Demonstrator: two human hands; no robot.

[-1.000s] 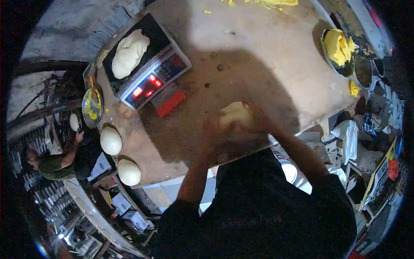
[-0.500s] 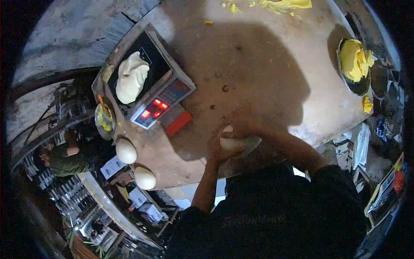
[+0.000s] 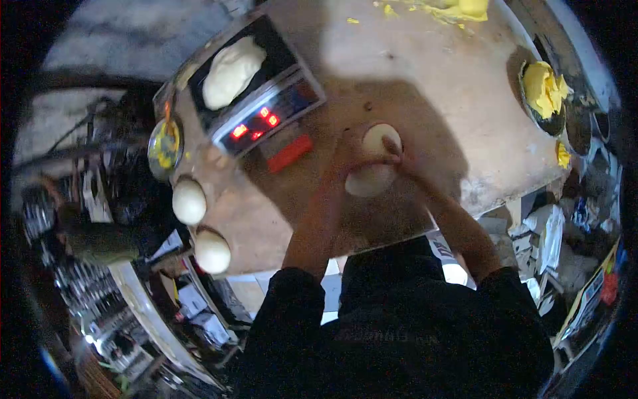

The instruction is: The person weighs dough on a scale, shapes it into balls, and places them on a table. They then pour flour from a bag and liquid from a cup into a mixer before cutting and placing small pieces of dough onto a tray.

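Note:
In the middle of the worktable's near side, a pale lump of dough (image 3: 369, 181) shows above and below my hands. Lying across it from the left is my left hand (image 3: 353, 158), blurred, its fingers against the dough. My right hand (image 3: 397, 157) meets it from the right, fingers bent over the upper part of the lump. Both hands work on this same piece. To the left, a larger piece of dough (image 3: 232, 72) rests on the black plate of a digital scale (image 3: 269, 110) with lit red digits.
Two round dough balls (image 3: 189, 201) sit along the table's left edge, below a small bowl (image 3: 165, 149) with yellow smears. A red block (image 3: 290, 154) lies beside the scale. At the right edge stands a container of yellow fat (image 3: 545, 90); yellow scraps (image 3: 458, 10) lie at the far edge.
My hands and the dough have moved forward on the table, away from my body. The hands now lie across the dough rather than cupping its sides. The view has shifted slightly.

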